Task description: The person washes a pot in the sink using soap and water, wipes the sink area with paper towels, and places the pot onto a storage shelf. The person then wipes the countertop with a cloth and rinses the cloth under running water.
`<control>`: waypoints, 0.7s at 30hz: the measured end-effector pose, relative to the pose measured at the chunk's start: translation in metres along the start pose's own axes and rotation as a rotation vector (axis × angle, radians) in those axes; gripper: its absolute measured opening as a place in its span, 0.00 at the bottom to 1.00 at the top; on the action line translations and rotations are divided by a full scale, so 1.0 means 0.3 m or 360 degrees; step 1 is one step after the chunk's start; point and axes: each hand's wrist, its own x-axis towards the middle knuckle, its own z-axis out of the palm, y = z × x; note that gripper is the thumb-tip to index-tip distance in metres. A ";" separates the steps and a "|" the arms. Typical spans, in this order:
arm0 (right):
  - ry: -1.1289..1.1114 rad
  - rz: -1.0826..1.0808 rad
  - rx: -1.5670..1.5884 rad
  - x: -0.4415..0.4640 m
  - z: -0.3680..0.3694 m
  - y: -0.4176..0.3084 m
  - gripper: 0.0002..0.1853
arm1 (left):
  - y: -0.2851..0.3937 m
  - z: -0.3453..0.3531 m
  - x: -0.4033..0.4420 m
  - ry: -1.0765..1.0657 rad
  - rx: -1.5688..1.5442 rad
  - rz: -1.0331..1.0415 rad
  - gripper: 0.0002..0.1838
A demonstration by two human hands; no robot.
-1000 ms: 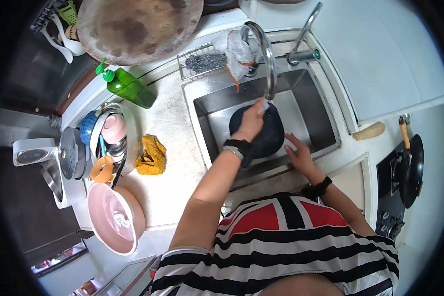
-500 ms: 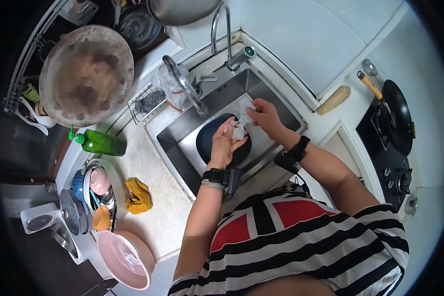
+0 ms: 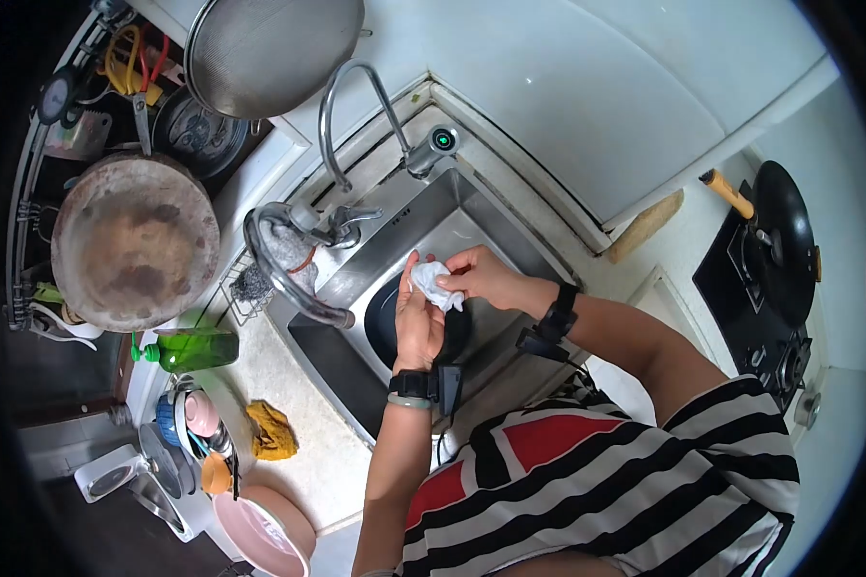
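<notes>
Above the stainless steel sink (image 3: 342,370), my two hands meet on a crumpled white wad (image 3: 435,285), thin cloth or tissue; I cannot tell which. It rests against the palm and fingers of my left hand (image 3: 420,325), which supports it from the left. Fingers of my right hand (image 3: 486,279) pinch its right side. Below, a round dark pan or bowl (image 3: 382,325) sits in the sink, partly hidden behind my left hand. A curved metal faucet (image 3: 303,298) reaches over the sink's left edge.
A green soap bottle (image 3: 197,350), a yellow cloth (image 3: 272,430) and a rack of bowls (image 3: 202,413) line the left counter. A pink basin (image 3: 293,519) stands near the front. To the right, a black wok (image 3: 784,231) sits on the stove (image 3: 731,264). A tall thin faucet (image 3: 380,91) rises behind the sink.
The white wad was stretched between my hands and is now bunched together in them. My right hand has come closer to my left. The camera view has shifted.
</notes>
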 end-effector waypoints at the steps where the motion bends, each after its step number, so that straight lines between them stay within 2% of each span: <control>1: -0.0004 0.0007 -0.0002 -0.005 -0.019 -0.030 0.09 | 0.011 0.020 -0.002 -0.0054 0.0034 -0.0038 0.22; 4: -0.0093 0.0002 -0.0182 -0.011 -0.099 -0.117 0.11 | -0.005 0.035 0.001 -0.0112 0.0126 -0.0069 0.22; 6: 0.0100 -0.0583 -0.0871 0.024 -0.174 -0.138 0.13 | -0.012 0.046 0.000 -0.0007 0.0435 -0.0247 0.23; 8: 0.0638 -0.0746 -0.1295 0.088 -0.244 -0.202 0.17 | -0.021 0.022 -0.010 0.0143 0.0650 -0.0264 0.22; 10: 0.1106 -0.1296 -0.1758 0.167 -0.307 -0.261 0.19 | -0.032 -0.031 -0.025 0.0195 0.0795 -0.0334 0.21; 11: 0.1087 -0.1299 -0.1744 0.204 -0.343 -0.265 0.19 | -0.038 -0.056 -0.036 0.0217 0.0800 -0.0327 0.21; 13: 0.1371 -0.1115 -0.2268 0.290 -0.393 -0.217 0.16 | -0.038 -0.100 -0.068 0.0179 0.0893 -0.0384 0.19; 14: 0.1356 -0.1123 -0.2247 0.329 -0.377 -0.180 0.16 | -0.028 -0.104 -0.094 0.0221 0.0885 -0.0416 0.19; 16: 0.1356 -0.0898 -0.2446 0.392 -0.320 -0.119 0.09 | -0.004 -0.127 -0.147 0.0267 0.0826 -0.0479 0.19; 18: 0.1324 -0.0807 -0.2511 0.441 -0.246 -0.084 0.10 | 0.016 -0.154 -0.205 0.0323 0.0845 -0.0476 0.19; 20: 0.0513 -0.0833 -0.2121 0.487 -0.166 -0.045 0.09 | 0.014 -0.220 -0.259 0.0471 0.0783 -0.0465 0.20; 21: 0.0563 -0.1075 -0.1876 0.509 -0.120 -0.038 0.09 | 0.012 -0.258 -0.283 0.0514 0.0766 -0.0458 0.20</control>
